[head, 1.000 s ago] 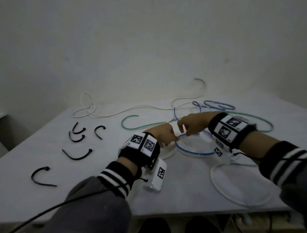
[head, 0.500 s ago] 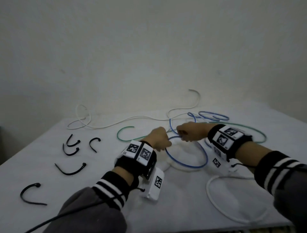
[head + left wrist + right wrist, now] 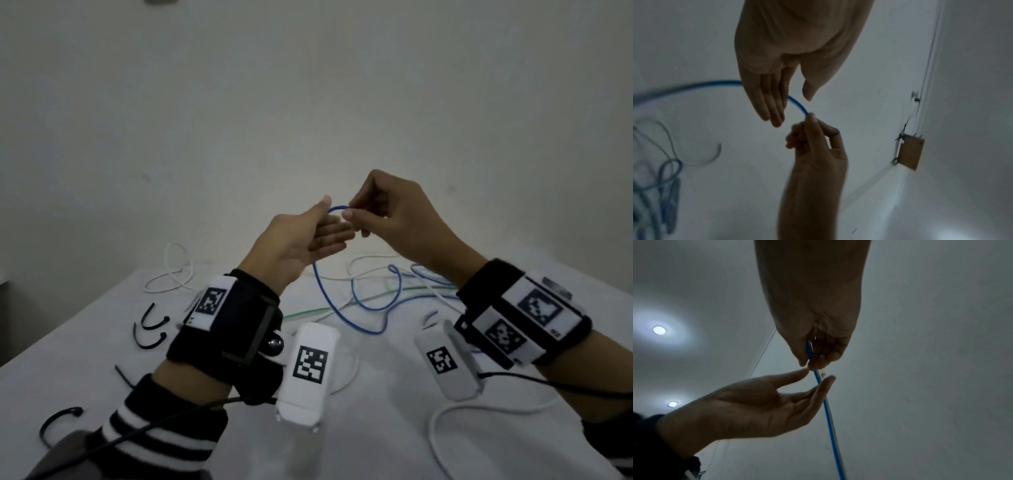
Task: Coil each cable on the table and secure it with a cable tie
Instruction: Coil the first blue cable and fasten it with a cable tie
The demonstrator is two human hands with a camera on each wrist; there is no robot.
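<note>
Both hands are raised above the table (image 3: 68,359). My right hand (image 3: 352,214) pinches a thin blue cable (image 3: 318,284) near its top between thumb and forefinger; the right wrist view shows the same pinch (image 3: 813,363). From there the blue cable (image 3: 828,410) arcs over and hangs down to loose loops on the table. My left hand (image 3: 334,219) is held flat with straight fingers beside that pinch. The blue cable (image 3: 797,104) runs through the gap between its thumb and fingers (image 3: 774,113), which do not close on it.
Several black cable ties (image 3: 150,330) lie on the table's left side, one more near the front edge (image 3: 58,421). Loose white cable (image 3: 171,270) and green cable (image 3: 342,305) cross the back. Another white cable loop (image 3: 445,428) lies at front right. A wall stands close behind.
Both hands rose from the table, lifting the blue cable with them. The left hand, earlier curled at the blue loop, now has straight fingers. The right hand keeps its pinch.
</note>
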